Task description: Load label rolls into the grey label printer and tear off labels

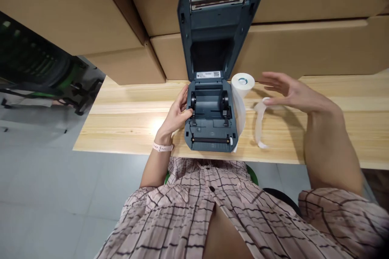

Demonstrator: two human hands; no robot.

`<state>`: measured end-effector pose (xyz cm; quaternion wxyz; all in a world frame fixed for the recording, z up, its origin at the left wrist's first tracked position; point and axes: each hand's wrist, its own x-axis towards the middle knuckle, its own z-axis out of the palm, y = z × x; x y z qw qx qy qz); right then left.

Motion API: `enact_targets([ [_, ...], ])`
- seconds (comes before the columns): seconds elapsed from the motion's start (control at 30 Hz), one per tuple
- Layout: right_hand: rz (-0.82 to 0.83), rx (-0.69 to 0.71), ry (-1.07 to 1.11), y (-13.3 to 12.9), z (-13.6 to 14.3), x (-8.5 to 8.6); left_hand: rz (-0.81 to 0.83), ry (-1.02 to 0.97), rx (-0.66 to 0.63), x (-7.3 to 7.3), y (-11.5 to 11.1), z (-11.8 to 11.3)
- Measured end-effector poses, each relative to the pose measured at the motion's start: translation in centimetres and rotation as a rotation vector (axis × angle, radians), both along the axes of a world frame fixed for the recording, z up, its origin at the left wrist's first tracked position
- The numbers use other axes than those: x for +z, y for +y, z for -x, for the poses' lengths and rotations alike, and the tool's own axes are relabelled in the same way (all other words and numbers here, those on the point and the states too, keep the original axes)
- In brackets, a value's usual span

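A dark grey-blue label printer (209, 129) stands on the wooden table with its lid (212, 28) raised and its inside bare of any roll. My left hand (178, 115) grips the printer's left side, thumb over the edge. Against the printer's right side stands a white label roll (243, 82), its loose end hanging toward the table's front edge. My right hand (285, 91) is raised to the right of the roll, fingers spread. A narrow curled white strip (259, 125) lies just below its thumb; whether they touch is unclear.
Large cardboard boxes (304, 48) line the back of the wooden table (121, 117). At the far left, beyond the table's end, a dark chair-like object with green parts (39, 56) stands on the grey tiled floor.
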<state>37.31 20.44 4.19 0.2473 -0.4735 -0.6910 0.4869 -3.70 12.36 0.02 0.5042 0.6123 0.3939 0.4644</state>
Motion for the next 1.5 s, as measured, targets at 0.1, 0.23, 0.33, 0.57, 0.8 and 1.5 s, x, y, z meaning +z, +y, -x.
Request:
enact_targets([
  [0.1,0.005,0.097,-0.090,2.8,3.1,0.5,-0.005,-0.004,-0.003,0.0,-0.2,-0.2],
  [0.23,0.011,0.129,-0.110,5.6,6.7,0.3,0.002,-0.012,-0.029,-0.1,-0.3,-0.4],
  [0.33,0.016,0.059,-0.080,5.8,7.0,0.4,-0.013,0.014,-0.046,-0.1,-0.4,-0.4],
  [0.57,-0.051,0.040,0.150,1.6,7.1,5.9,-0.066,0.094,-0.053,-0.4,-0.3,-0.4],
  [0.8,-0.339,0.696,-0.397,0.6,15.3,9.4,-0.060,0.124,-0.052,-0.2,-0.3,-0.2],
  [1.5,-0.605,0.605,-0.592,-3.3,16.6,4.7,-0.103,0.115,-0.010,-0.4,-0.3,-0.6],
])
